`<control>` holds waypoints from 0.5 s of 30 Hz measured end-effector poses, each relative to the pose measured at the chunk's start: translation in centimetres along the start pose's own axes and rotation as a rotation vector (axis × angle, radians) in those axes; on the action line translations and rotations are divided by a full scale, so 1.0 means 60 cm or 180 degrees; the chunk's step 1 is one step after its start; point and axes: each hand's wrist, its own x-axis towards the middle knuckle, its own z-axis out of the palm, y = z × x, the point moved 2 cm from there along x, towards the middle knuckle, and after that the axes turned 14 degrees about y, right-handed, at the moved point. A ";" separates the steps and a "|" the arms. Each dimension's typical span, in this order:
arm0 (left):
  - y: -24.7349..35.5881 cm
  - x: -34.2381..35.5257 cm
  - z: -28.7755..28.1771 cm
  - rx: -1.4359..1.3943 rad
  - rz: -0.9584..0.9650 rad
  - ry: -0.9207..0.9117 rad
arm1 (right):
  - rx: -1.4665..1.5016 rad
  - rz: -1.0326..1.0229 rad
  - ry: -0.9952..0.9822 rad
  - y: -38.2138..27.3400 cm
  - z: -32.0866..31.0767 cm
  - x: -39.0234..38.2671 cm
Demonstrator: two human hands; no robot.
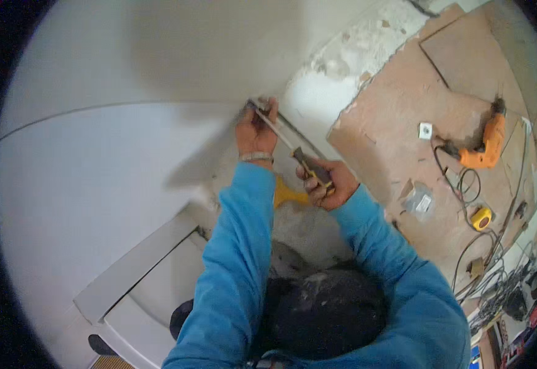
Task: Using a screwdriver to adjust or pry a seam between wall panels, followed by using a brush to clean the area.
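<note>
Both hands are together, far from our body and a little left of the middle. The screwdriver (306, 161) is the thing in hand: its dark handle with yellow marks sits in the right hand (335, 184), fingers wrapped closely round it. Its long axis slants from near right to far left, so the shaft points away from the right-hand grip towards the left hand (257, 132).

We judge this line to be the relation that matters: the handle is turned from the right, while the tip has to keep true at the far-left end. The left hand is the nearer one to the tip, its fingers gathered there in a narrow curl. We cannot tell whether they pinch a small part, the shaft end, or both; the tip itself is too small and shaded to read.

The tip lies close to the far edge of the white panel (102, 160), by the seam where it meets the pale surface beyond. Should the shaft swing off its line, we would expect the tip to slip towards the left fingers.

Well apart, to the right on the floor (382, 126): an orange drill (488, 144) and, nearer, a yellow tape measure (481, 219).
</note>
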 end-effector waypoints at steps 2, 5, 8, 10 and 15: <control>0.001 0.011 0.003 0.0104 0.0125 0.0061 | 0.1231 0.1262 -0.0677 -0.008 0.000 0.020; 0.013 0.035 -0.007 -0.0092 -0.0055 -0.0135 | -0.1143 -0.1778 0.0171 0.011 0.017 0.004; -0.004 0.018 0.001 -0.0181 -0.0256 -0.0088 | -0.0156 -0.0580 -0.0016 0.014 0.002 0.015; -0.006 0.018 0.005 -0.0019 -0.0149 0.0156 | 0.0847 0.0553 -0.0148 0.010 -0.013 0.016; 0.008 0.015 -0.003 -0.0116 -0.0153 -0.0201 | 0.1490 0.1346 -0.0099 0.016 0.006 -0.001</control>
